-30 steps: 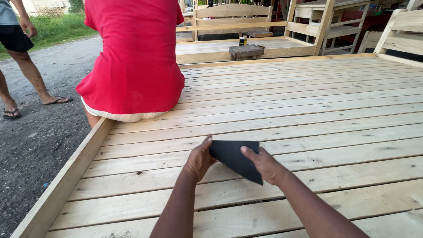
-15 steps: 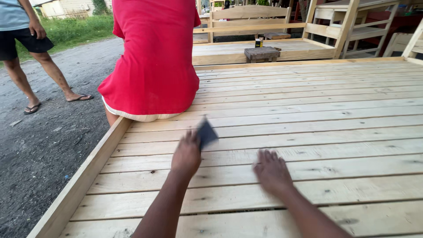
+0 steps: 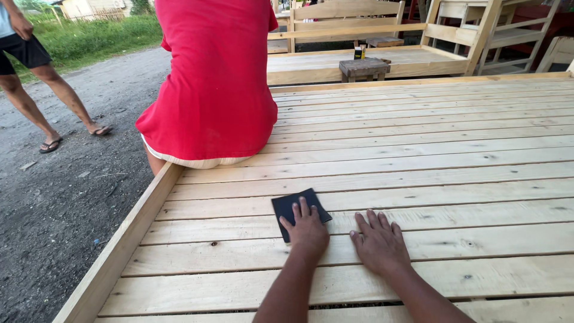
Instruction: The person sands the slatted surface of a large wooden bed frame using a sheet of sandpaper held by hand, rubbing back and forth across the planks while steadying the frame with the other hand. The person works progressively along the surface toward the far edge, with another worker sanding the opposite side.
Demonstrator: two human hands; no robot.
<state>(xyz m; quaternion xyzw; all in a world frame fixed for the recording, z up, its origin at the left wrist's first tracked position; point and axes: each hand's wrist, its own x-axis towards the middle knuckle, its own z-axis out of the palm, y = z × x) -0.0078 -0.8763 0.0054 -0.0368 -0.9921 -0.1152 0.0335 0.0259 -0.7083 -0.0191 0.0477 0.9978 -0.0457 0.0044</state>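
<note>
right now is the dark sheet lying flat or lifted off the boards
Lying flat. The dark sheet rests on the boards with the left hand pressed on its near corner; no edge looks raised.

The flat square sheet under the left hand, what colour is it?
The flat square sheet is black, or a very dark grey, and plain; the head view shows it.

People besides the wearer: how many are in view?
2. One in a red shirt sits on the slatted wooden platform's left edge; another in dark shorts stands on gravel, upper left, partly cropped.
</note>
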